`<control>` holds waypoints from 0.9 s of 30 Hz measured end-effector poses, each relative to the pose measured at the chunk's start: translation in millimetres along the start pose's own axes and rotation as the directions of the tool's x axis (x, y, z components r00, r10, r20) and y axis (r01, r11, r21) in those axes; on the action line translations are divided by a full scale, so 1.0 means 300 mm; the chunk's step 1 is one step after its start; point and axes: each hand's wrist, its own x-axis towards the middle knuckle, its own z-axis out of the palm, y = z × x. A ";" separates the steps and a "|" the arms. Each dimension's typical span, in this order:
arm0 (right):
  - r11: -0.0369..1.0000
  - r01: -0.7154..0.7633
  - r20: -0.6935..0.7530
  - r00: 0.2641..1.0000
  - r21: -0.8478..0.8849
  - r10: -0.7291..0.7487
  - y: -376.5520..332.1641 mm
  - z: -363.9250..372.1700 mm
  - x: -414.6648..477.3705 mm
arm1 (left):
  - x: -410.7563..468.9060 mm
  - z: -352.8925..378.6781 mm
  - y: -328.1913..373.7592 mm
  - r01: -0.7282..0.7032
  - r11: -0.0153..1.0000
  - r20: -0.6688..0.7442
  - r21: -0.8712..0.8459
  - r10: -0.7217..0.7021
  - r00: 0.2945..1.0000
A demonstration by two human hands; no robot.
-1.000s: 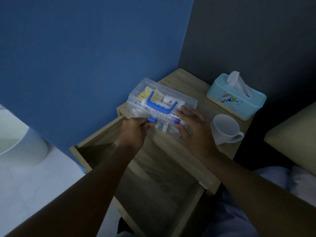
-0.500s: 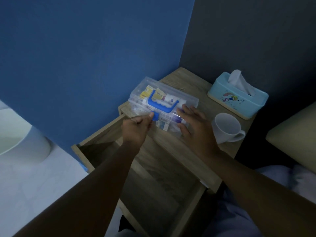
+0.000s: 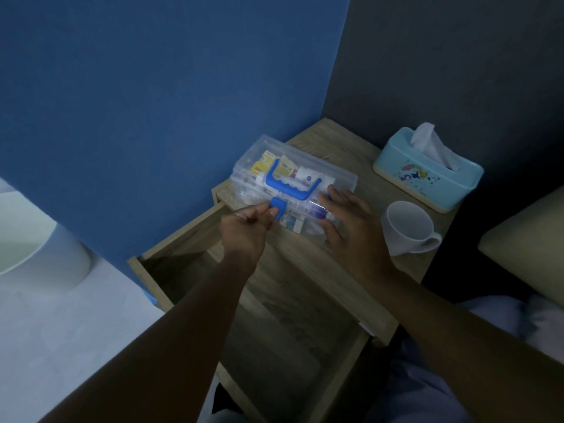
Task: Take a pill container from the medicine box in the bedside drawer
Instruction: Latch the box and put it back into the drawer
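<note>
A clear plastic medicine box [image 3: 308, 166] with a blue handle [image 3: 291, 188] lies on top of the wooden bedside table [image 3: 338, 148], lid down. Packets and tubes show through the lid; no separate pill container can be told apart. My left hand [image 3: 244, 232] pinches the blue front latch [image 3: 279, 206], which is flipped up from the box's front edge. My right hand [image 3: 351, 224] lies flat with spread fingers on the right end of the box. Below the box the drawer [image 3: 171, 248] stands pulled out, its inside dark.
A white mug [image 3: 409, 228] stands just right of my right hand. A light blue tissue box [image 3: 427, 175] sits at the back right of the tabletop. Blue wall to the left, dark wall behind, a cushion edge [image 3: 525, 236] at the far right.
My left hand's fingers have lifted the blue latch up and away from the box front. The right hand has stayed on the box.
</note>
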 end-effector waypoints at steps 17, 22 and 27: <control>1.000 -0.009 -0.027 1.000 -0.017 0.009 0.004 0.020 0.000 | -0.115 0.123 -0.038 -0.206 0.818 0.146 0.537 0.150 0.978; 1.000 -0.004 -0.007 1.000 -0.017 0.004 -0.002 0.007 0.003 | -0.096 0.081 -0.012 -0.159 0.883 0.136 0.441 0.110 0.985; 0.974 -0.112 -0.048 0.991 0.197 0.124 -0.023 -0.034 0.039 | -0.001 0.010 0.115 -0.084 0.915 -0.105 0.394 0.136 0.985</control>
